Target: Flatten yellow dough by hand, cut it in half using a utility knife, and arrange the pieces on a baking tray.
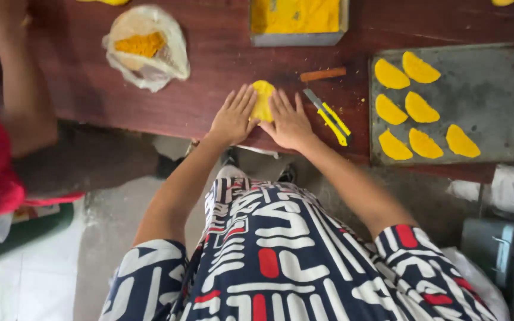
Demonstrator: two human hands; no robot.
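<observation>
Pressing a folded piece of yellow dough (263, 100) is the work shown; it lies on the dark red worktop (209, 101) near the front edge, between both hands. The left hand (233, 117) and right hand (288, 122) rest flat, fingers spread, grasping nothing, fingertips bearing on the two long sides of the dough. Judgement: even pressure from both sides, worked along the seam, should close the edge cleanly; pressing hard on the bulged middle could split it.

Just right of the right hand lies a yellow utility knife (329, 117), with a short orange stick (322, 74) beyond it; both are clear of the fingers. Further right, a grey metal tray (495, 95) holds seven yellow half-moon pieces (423, 144), set apart from one another. At the far edge stands a metal pan (295, 39) of yellow powder, and to the left an opened plastic bag (147, 44) with orange filling. Another person's arm (22, 89) reaches in at far left.
</observation>
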